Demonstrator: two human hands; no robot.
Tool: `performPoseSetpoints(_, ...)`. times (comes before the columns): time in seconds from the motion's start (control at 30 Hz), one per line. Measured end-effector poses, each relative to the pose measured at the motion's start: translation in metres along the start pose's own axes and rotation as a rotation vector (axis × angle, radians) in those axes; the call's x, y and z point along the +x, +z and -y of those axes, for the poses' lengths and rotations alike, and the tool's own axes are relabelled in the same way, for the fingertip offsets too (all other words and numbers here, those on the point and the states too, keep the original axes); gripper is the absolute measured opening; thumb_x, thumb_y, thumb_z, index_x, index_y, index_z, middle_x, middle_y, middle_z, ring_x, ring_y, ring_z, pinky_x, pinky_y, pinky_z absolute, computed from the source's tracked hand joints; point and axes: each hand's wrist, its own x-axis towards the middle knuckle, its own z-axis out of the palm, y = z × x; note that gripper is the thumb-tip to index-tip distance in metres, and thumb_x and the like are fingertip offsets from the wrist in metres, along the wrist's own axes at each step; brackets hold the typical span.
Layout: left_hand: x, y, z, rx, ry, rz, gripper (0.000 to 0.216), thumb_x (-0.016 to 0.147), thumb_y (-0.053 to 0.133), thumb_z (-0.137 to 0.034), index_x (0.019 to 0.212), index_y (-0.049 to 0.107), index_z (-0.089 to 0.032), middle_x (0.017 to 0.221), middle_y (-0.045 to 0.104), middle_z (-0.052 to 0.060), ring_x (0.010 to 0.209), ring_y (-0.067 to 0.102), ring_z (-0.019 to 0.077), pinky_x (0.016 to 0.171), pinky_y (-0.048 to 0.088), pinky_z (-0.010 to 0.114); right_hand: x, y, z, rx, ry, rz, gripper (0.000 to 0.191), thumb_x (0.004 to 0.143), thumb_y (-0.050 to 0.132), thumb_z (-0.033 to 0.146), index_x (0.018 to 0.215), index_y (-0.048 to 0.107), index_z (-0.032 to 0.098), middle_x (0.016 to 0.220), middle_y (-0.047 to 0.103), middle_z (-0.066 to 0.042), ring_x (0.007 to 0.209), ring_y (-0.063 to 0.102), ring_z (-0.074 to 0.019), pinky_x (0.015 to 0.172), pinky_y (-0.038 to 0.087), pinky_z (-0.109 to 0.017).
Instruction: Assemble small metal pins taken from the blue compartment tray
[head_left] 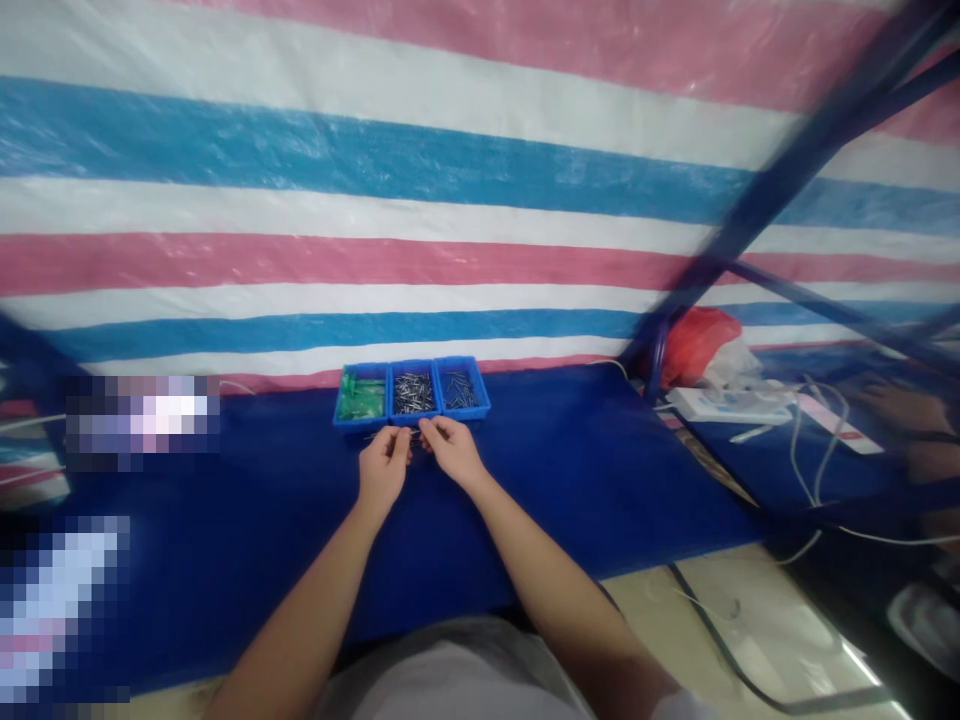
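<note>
Both of my hands meet just in front of three joined blue bins. With fingertips pinched, my left hand (384, 465) grips a thin metal piece (415, 433) that shows in the narrow gap between the hands. My right hand (454, 452) is also closed, thumb against fingers, at the other side of that gap; what it pinches is too small to make out. The left bin (361, 425) holds green pieces (361, 398). Short silvery metal pins or screws (413, 392) fill the middle bin. Thinner, darker metal pins (457, 390) lie in the right bin.
A dark blue cloth covers the table (585, 460). Behind it hangs a striped plastic sheet (450, 265). At the right are a blue metal frame (720, 260), a red bag (694, 345), a white power strip (731, 404) and cables (802, 470). Blurred pixel patches cover the left.
</note>
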Motion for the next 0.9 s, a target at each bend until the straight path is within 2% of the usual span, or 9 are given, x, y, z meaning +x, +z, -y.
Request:
performPoseSetpoints(0.13, 0.001, 0.001, 0.001, -0.031, -0.001, 0.000, 0.030, 0.090, 0.060, -0.050, 0.092, 0.066, -0.020, 0.064, 0.062, -0.002, 0.056, 0.060, 0.0133, 0.060, 0.049, 0.025, 0.003, 0.000, -0.003, 0.072, 0.035, -0.046, 0.041, 0.084, 0.063, 0.057, 0.067, 0.059, 0.020, 0.060, 0.059, 0.001, 0.055, 0.054, -0.0137, 0.055, 0.043, -0.026)
performPoseSetpoints(0.33, 0.001, 0.001, -0.002, -0.095, -0.005, -0.017, 0.029, 0.090, 0.061, -0.045, 0.106, 0.064, -0.021, 0.065, 0.061, -0.003, 0.055, 0.060, 0.0121, 0.057, 0.049, 0.024, 0.008, 0.001, -0.010, 0.224, 0.089, -0.086, 0.037, 0.076, 0.072, 0.054, 0.084, 0.067, 0.019, 0.066, 0.064, 0.000, 0.055, 0.056, -0.0137, 0.051, 0.046, -0.025)
performPoseSetpoints(0.53, 0.001, 0.001, -0.002, -0.116, -0.037, -0.022, 0.026, 0.091, 0.058, -0.042, 0.104, 0.064, -0.020, 0.066, 0.061, -0.002, 0.055, 0.059, 0.0118, 0.057, 0.050, 0.024, 0.009, 0.000, -0.012, 0.269, 0.096, -0.106, 0.036, 0.074, 0.075, 0.051, 0.087, 0.070, 0.018, 0.071, 0.069, -0.004, 0.058, 0.061, -0.0147, 0.052, 0.050, -0.026)
performPoseSetpoints(0.63, 0.001, 0.002, -0.001, -0.123, -0.034, -0.017, 0.026, 0.091, 0.058, -0.042, 0.101, 0.065, -0.020, 0.065, 0.061, -0.002, 0.055, 0.059, 0.0122, 0.057, 0.050, 0.024, 0.010, 0.000, -0.014, 0.284, 0.067, -0.098, 0.038, 0.076, 0.074, 0.051, 0.094, 0.072, 0.018, 0.085, 0.075, -0.008, 0.069, 0.068, -0.0185, 0.057, 0.055, -0.029)
performPoseSetpoints(0.73, 0.001, 0.002, 0.001, -0.128, -0.031, -0.022, 0.026, 0.090, 0.059, -0.043, 0.100, 0.065, -0.020, 0.065, 0.061, -0.002, 0.055, 0.059, 0.0125, 0.057, 0.050, 0.025, 0.009, 0.000, -0.014, 0.313, 0.020, -0.016, 0.048, 0.077, 0.074, 0.046, 0.117, 0.069, 0.020, 0.113, 0.074, -0.011, 0.085, 0.073, -0.0217, 0.068, 0.059, -0.033)
performPoseSetpoints(0.8, 0.001, 0.002, 0.002, -0.121, -0.028, -0.024, 0.026, 0.089, 0.059, -0.043, 0.100, 0.066, -0.020, 0.066, 0.062, -0.001, 0.055, 0.060, 0.0126, 0.057, 0.050, 0.025, 0.007, 0.000, -0.013, 0.260, -0.022, 0.036, 0.046, 0.080, 0.072, 0.042, 0.122, 0.068, 0.022, 0.119, 0.073, -0.011, 0.092, 0.072, -0.0222, 0.075, 0.059, -0.035)
performPoseSetpoints(0.9, 0.001, 0.001, 0.003, -0.116, -0.025, -0.025, 0.026, 0.089, 0.059, -0.042, 0.101, 0.066, -0.020, 0.067, 0.063, -0.001, 0.056, 0.061, 0.0130, 0.059, 0.051, 0.025, 0.004, -0.001, -0.013, -0.008, -0.118, 0.023, 0.022, 0.087, 0.065, 0.031, 0.104, 0.074, 0.021, 0.101, 0.076, -0.007, 0.089, 0.070, -0.0203, 0.080, 0.056, -0.034)
